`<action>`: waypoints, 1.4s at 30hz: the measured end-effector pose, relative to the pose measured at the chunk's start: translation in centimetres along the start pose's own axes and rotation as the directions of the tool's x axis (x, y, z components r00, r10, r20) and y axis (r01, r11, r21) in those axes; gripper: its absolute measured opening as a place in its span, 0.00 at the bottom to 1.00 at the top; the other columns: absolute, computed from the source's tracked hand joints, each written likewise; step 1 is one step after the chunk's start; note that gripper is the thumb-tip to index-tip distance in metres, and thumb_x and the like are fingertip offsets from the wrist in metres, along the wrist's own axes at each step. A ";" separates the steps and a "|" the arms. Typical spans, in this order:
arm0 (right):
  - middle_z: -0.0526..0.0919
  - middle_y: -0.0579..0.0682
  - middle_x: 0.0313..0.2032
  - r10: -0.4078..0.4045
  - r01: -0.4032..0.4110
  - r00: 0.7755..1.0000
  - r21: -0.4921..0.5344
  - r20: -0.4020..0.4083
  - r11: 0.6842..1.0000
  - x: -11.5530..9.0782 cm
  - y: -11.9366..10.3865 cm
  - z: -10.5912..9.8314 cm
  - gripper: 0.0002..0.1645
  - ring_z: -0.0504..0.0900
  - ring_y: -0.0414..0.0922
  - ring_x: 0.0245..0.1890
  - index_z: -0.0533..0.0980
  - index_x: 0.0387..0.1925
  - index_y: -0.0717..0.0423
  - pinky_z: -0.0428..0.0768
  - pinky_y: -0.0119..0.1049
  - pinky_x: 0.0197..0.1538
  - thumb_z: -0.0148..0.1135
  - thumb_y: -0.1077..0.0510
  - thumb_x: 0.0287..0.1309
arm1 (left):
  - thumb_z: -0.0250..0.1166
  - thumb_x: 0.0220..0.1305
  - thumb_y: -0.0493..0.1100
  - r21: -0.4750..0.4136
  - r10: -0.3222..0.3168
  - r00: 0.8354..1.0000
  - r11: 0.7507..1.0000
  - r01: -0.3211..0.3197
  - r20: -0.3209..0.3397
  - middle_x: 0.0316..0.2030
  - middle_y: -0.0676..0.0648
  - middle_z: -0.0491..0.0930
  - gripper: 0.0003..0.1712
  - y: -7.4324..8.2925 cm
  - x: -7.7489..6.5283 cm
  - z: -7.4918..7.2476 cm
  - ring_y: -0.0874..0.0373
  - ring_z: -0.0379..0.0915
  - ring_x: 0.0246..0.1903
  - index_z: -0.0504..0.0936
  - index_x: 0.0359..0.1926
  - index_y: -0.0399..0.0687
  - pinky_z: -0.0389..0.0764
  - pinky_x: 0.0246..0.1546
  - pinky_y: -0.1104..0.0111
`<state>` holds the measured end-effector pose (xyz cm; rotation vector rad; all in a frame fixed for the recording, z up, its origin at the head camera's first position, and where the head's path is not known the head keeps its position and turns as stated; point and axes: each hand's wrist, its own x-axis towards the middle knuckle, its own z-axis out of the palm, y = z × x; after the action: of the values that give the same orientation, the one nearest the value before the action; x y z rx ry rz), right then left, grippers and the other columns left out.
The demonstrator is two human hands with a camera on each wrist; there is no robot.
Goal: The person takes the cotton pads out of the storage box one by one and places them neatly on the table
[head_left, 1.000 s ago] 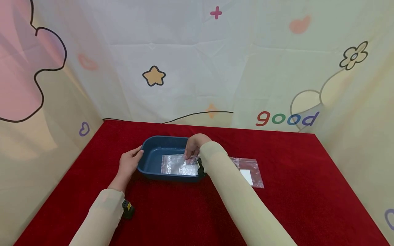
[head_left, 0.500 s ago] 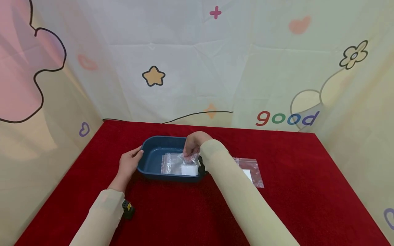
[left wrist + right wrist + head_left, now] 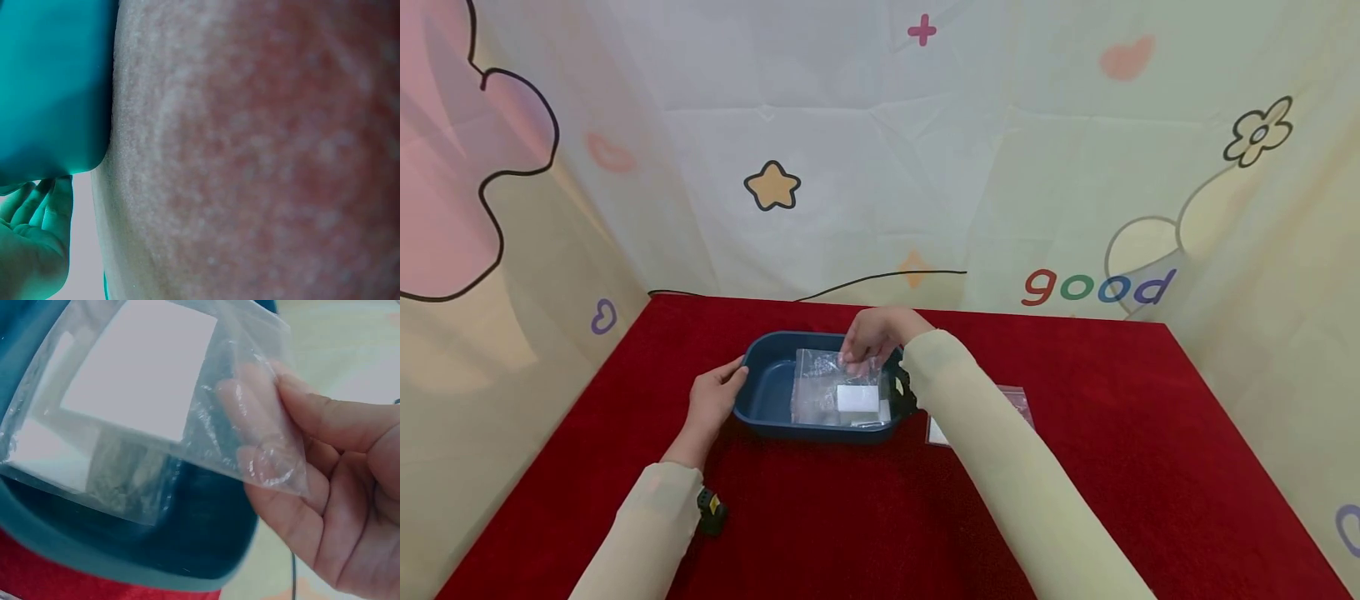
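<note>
At the left end of the blue tub (image 3: 765, 398), my left hand (image 3: 711, 404) holds the rim. Several of its fingers (image 3: 56, 212) lie against the outer wall in the left wrist view. A clear zip bag (image 3: 816, 387) with a white card (image 3: 147, 369) in it is in the tub, tilted up at its far edge. My right hand (image 3: 876, 337) pinches that far edge between thumb and fingers. Under this bag shows another clear bag (image 3: 125, 481) with a white piece and something grey-green inside.
To the tub's right another clear bag (image 3: 1018, 400) with white in it lies on the red cloth (image 3: 820, 517), partly hidden by my right sleeve (image 3: 1000, 433). A patterned curtain (image 3: 865, 192) stands close behind the table.
My right hand has lifted slightly and shifted back, drawing the held bag's far edge away from me. The white card now shows fully. My left hand has stayed at the rim.
</note>
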<state>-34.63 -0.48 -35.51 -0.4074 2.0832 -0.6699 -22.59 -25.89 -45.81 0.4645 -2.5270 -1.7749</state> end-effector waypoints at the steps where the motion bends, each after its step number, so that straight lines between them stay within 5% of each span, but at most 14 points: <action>1: 0.88 0.47 0.28 -0.025 0.025 1.000 -0.001 -0.006 1.000 -0.2 0.0 -0.1 0.11 0.85 0.39 0.31 0.85 0.48 0.58 0.84 0.30 0.39 0.62 0.58 0.70 | 0.51 0.80 0.44 0.001 0.000 1.000 1.000 0.000 -0.002 0.75 0.36 0.64 0.28 0.0 0.0 0.0 0.42 0.60 0.76 0.65 0.75 0.39 0.68 0.74 0.50; 12: 0.87 0.51 0.40 -0.181 0.182 0.979 0.004 -0.092 0.983 -2.6 1.0 -1.1 0.16 0.88 0.39 0.35 0.81 0.57 0.61 0.87 0.34 0.48 0.59 0.59 0.72 | 0.52 0.80 0.45 0.007 0.002 1.000 1.000 -0.002 -0.007 0.75 0.36 0.64 0.28 -0.1 0.0 0.1 0.42 0.62 0.75 0.65 0.75 0.39 0.70 0.73 0.49; 18: 0.87 0.54 0.45 -0.262 0.275 0.949 0.057 -0.174 0.960 -4.3 2.6 -1.6 0.17 0.89 0.39 0.37 0.80 0.58 0.61 0.86 0.30 0.42 0.58 0.59 0.73 | 0.52 0.80 0.44 0.008 0.003 1.000 1.000 -0.003 -0.010 0.75 0.35 0.64 0.28 0.0 -0.1 0.1 0.41 0.61 0.75 0.66 0.75 0.38 0.70 0.73 0.49; 27: 0.84 0.51 0.49 -0.277 0.333 0.913 0.155 -0.299 0.930 -6.9 5.8 -2.2 0.20 0.81 0.43 0.45 0.77 0.63 0.61 0.86 0.32 0.49 0.55 0.58 0.75 | 0.52 0.80 0.43 0.003 0.000 1.000 1.000 0.001 -0.009 0.75 0.36 0.64 0.28 0.2 -0.3 0.0 0.42 0.60 0.76 0.65 0.75 0.38 0.68 0.74 0.50; 37: 0.86 0.39 0.38 -0.249 0.402 0.881 0.358 -0.402 0.843 -8.3 9.8 -1.5 0.22 0.83 0.40 0.40 0.76 0.63 0.64 0.86 0.31 0.45 0.55 0.58 0.75 | 0.52 0.80 0.43 0.013 0.007 1.000 1.000 -0.007 -0.018 0.74 0.35 0.65 0.28 0.1 -0.1 0.0 0.42 0.63 0.74 0.66 0.74 0.39 0.70 0.72 0.50; 42: 0.87 0.39 0.37 -0.211 0.426 0.865 0.446 -0.454 0.787 -9.1 11.8 -1.1 0.14 0.86 0.38 0.38 0.82 0.54 0.55 0.86 0.30 0.45 0.57 0.58 0.74 | 0.52 0.80 0.44 0.010 0.006 1.000 1.000 -0.006 -0.018 0.74 0.36 0.65 0.28 0.0 -0.1 0.1 0.42 0.63 0.75 0.66 0.74 0.39 0.70 0.72 0.50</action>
<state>-30.93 14.03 -36.10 -0.3315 2.0725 -1.6118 -22.50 -25.80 -45.78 0.4710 -2.5240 -1.7491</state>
